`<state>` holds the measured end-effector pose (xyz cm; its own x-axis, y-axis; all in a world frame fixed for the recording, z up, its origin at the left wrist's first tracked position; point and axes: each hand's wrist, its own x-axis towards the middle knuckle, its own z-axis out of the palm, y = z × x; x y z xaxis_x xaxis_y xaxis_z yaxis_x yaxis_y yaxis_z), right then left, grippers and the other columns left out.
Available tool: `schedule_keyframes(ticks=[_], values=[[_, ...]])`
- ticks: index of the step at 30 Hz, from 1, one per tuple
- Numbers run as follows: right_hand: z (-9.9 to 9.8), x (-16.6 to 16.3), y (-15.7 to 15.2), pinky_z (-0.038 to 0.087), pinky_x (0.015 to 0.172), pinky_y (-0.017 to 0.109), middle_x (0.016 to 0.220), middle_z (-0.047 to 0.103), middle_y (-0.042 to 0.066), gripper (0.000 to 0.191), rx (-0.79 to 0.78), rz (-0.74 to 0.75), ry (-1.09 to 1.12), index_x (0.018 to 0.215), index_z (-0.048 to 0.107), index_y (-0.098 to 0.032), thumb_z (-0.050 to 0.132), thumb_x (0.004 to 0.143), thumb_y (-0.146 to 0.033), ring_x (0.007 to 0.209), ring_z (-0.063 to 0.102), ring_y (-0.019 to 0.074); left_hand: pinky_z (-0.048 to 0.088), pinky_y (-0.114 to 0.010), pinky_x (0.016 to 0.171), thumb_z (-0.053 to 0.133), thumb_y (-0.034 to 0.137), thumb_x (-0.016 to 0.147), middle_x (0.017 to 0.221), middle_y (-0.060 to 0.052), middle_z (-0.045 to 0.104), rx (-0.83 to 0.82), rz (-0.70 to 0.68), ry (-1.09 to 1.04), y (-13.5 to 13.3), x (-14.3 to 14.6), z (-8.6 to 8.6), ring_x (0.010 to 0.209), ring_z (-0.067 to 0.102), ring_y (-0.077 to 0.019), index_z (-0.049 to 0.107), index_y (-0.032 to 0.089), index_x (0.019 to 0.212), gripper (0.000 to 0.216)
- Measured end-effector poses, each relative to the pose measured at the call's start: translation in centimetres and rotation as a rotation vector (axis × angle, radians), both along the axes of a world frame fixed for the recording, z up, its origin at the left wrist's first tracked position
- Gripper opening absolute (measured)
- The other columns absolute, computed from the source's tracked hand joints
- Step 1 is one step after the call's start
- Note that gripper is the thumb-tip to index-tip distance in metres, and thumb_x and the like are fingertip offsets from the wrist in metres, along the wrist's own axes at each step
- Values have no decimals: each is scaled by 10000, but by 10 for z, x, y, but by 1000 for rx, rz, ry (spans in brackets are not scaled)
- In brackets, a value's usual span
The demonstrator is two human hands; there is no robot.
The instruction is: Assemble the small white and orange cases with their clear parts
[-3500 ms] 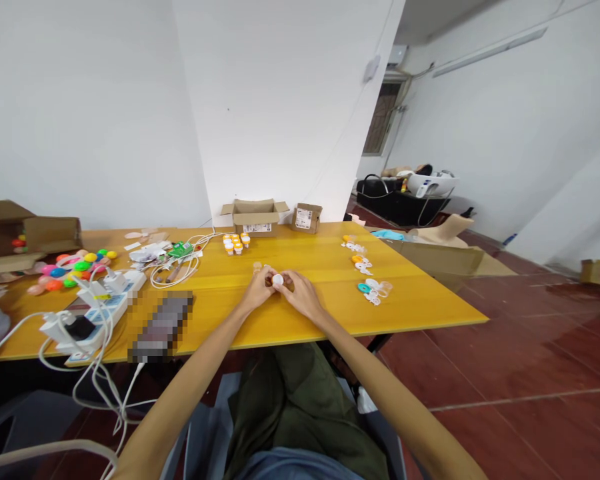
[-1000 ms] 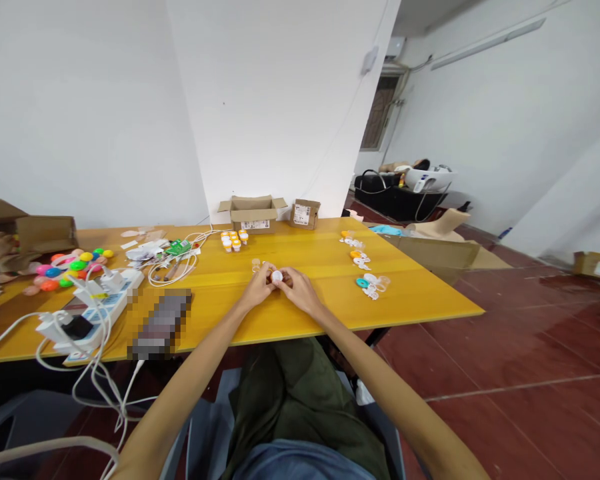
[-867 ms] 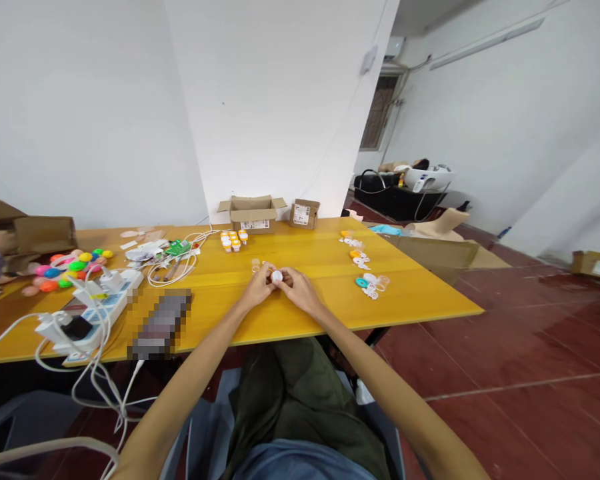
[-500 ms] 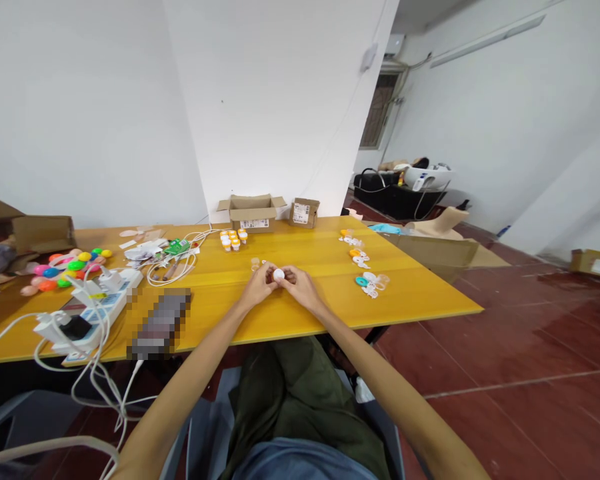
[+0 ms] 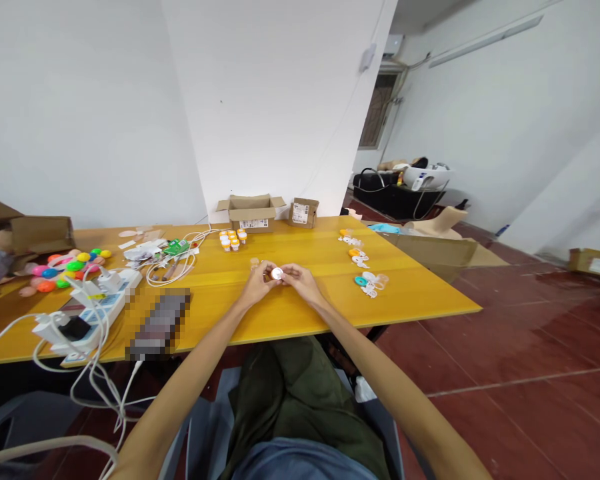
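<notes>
Left hand (image 5: 258, 287) grasped a small, round, white-topped plastic piece (image 5: 277, 273) by its left side, fingers curled. Right hand (image 5: 301, 283) pinched its right edge with the fingertips. The piece sat between the two hands, white face up, just above the yellow wooden table (image 5: 300, 247); its underside was hidden by fingers. Just beyond the left hand stood a small clear plastic cup (image 5: 255, 263), apart from the fingers. Farther back, a tight cluster of small plastic jars with orange and white parts (image 5: 233, 240), then an open brown cardboard box (image 5: 251, 217) and a smaller brown cardboard box (image 5: 303, 213) near the wall. Right of the hands, well apart, three groups of loose plastic parts: teal-and-white nearest (image 5: 369, 289), two orange-and-white behind. Left side: dark phone, pixelated (image 5: 159, 325), white multi-socket power strip (image 5: 105, 308) with plugs and cables, bright multicoloured balls (image 5: 75, 265).
</notes>
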<state>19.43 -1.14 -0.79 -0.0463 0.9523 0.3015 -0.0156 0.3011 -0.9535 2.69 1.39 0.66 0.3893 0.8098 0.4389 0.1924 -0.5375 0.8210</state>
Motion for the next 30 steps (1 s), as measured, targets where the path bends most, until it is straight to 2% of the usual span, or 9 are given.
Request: schedule_keyframes(ticks=[3, 7, 11, 16, 21, 30], values=[[-1, 0, 1, 592, 748, 341, 843, 752, 40, 336, -8, -3, 35, 833, 703, -224, 815, 657, -487, 764, 702, 198, 496, -282, 744, 738, 164, 745, 865, 3, 648, 111, 33, 54, -1, -1, 1, 802, 594, -156, 655, 209, 911, 190], [-3, 1, 2, 594, 769, 349, 854, 757, 43, 329, 0, -8, 51, 817, 711, -227, 837, 641, -475, 808, 709, 213, 500, -310, 794, 763, 153, 737, 906, -12, 635, 256, 88, 120, -5, -1, 4, 860, 580, -177, 670, 219, 904, 203], [-5, 2, 4, 592, 742, 346, 841, 754, 42, 346, -17, -12, 70, 832, 716, -228, 849, 633, -478, 786, 706, 210, 502, -307, 789, 721, 138, 773, 865, -7, 639, 283, 97, 145, -6, 0, 5, 826, 583, -172, 675, 222, 907, 165], [-7, 3, 5, 585, 733, 340, 873, 758, 48, 369, -26, -10, 94, 871, 735, -224, 830, 657, -509, 772, 704, 200, 516, -291, 773, 707, 119, 750, 873, -2, 678, 217, 90, 72, -2, 1, 3, 811, 620, -162, 672, 211, 905, 184], [-8, 4, 5, 581, 777, 355, 909, 769, 47, 344, -11, -4, 49, 916, 760, -232, 797, 703, -499, 795, 702, 203, 535, -259, 692, 732, 140, 721, 846, 6, 696, 53, 10, -43, 2, 2, -2, 746, 657, -146, 658, 200, 910, 211], [-6, 1, 3, 577, 788, 374, 888, 782, 41, 270, 15, -3, -51, 869, 794, -237, 761, 723, -462, 825, 706, 224, 571, -302, 799, 773, 147, 668, 881, -3, 700, -137, -13, -195, 5, 2, -2, 821, 701, -156, 644, 194, 903, 272]])
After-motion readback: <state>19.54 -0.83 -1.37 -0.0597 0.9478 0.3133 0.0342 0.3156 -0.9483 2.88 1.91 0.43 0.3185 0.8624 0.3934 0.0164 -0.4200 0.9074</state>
